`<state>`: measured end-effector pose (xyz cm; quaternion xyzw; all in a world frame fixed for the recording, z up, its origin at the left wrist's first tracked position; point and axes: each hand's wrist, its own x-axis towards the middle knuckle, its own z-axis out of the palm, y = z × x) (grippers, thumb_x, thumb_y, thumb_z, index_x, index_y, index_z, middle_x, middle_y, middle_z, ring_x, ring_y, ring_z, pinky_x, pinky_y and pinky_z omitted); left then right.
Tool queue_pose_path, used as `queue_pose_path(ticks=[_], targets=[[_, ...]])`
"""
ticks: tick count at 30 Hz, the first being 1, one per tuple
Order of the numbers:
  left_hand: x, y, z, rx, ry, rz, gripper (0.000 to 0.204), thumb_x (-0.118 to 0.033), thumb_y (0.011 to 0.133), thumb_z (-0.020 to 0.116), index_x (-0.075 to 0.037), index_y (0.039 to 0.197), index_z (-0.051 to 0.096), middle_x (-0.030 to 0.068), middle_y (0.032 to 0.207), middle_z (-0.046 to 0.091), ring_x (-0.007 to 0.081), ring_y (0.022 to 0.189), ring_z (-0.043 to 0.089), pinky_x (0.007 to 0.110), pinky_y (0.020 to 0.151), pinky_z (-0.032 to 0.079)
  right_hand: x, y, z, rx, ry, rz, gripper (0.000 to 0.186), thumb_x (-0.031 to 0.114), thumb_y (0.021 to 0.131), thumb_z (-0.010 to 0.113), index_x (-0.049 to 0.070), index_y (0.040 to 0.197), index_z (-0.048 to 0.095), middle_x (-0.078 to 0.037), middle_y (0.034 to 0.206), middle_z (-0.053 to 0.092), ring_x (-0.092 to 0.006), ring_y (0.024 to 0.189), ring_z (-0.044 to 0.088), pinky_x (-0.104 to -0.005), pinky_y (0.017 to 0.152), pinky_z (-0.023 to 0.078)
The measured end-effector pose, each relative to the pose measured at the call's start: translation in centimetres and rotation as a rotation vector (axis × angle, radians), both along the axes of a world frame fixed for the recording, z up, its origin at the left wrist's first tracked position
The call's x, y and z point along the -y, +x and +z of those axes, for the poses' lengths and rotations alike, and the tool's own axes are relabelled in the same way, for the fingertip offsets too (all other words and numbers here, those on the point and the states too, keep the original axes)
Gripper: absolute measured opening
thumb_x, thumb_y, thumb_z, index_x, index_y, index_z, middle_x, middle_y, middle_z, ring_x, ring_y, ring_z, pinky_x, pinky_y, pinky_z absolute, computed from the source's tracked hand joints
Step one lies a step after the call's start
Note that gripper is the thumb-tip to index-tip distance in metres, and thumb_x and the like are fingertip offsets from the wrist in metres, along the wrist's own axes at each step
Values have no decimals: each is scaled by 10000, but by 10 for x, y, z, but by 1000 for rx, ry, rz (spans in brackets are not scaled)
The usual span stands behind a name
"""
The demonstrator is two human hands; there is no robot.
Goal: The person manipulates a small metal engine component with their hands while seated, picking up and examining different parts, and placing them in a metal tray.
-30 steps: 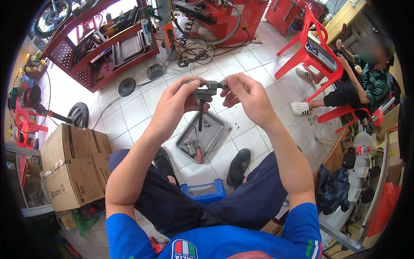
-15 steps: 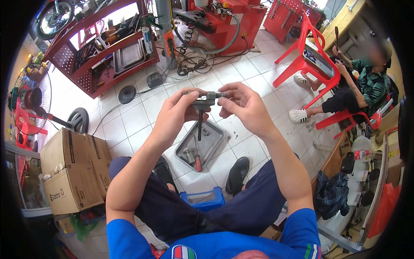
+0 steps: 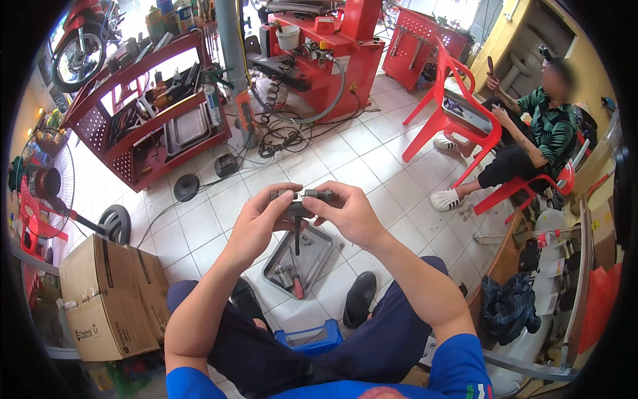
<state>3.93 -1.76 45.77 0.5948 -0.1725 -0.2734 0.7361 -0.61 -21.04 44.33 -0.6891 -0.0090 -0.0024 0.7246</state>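
Observation:
In front of me I hold a dark metal chain-breaker-like tool [image 3: 297,209] level between both hands, with a thin dark rod [image 3: 297,243] hanging down from it. My left hand [image 3: 260,216] is closed round its left part, the thumb pressed on top. My right hand [image 3: 349,214] is closed on the cylindrical right end [image 3: 318,195], with thumb and fingers pinching it. The fingers hide part of the tool. Below, on the floor, lies a grey metal tray [image 3: 323,261] holding a red-handled screwdriver [image 3: 298,288] and some metal parts [image 3: 284,274].
A blue plastic stool [image 3: 312,338] sits between my legs. Cardboard boxes [image 3: 109,299] and a fan [image 3: 50,183] are at left. A red tool cart [image 3: 149,136] and red machine [image 3: 332,86] stand ahead, cables [image 3: 282,136] beside them. Right, a person [image 3: 531,133] sits by a red chair [image 3: 458,106].
The view has tilted up, so everything appears lower. My right hand has come closer to my left and now covers more of the tool's right end. The tool stays in both hands.

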Motion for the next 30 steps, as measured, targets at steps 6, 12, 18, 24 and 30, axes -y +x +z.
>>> queue_pose_path(ticks=[6,12,18,24,30], targets=[[-6,13,-10,120,42,148,377,-317,1000,599,36,1127,630,97,947,696,161,895,666,309,837,546,2,0,5,5,-35,-49,299,278,919,722,-2,1008,671,-59,823,693,-101,741,655,-242,646,529],[-14,16,-5,311,98,180,338,-280,963,663,23,1112,675,72,933,697,135,878,641,292,816,527,3,-2,7,37,-58,-45,280,260,923,716,-3,1004,665,-69,821,694,-111,749,667,-253,644,540],[-14,20,-4,172,82,200,253,-148,941,681,11,1137,665,66,1007,686,133,929,648,293,891,516,3,0,8,29,-43,-80,287,254,921,718,-12,1010,655,-77,824,697,-110,745,666,-257,640,539],[-12,19,0,226,55,155,333,-185,940,688,7,1205,628,93,1096,674,152,999,647,310,914,506,5,-1,7,38,-39,-95,286,249,922,716,-16,1007,647,-81,831,699,-113,745,668,-262,641,540],[-11,20,-6,281,76,128,349,-216,965,655,6,1230,613,98,1105,667,157,998,645,308,901,505,5,-3,10,18,-88,-97,240,199,941,685,-22,1023,643,-93,855,697,-128,774,668,-268,672,543]])
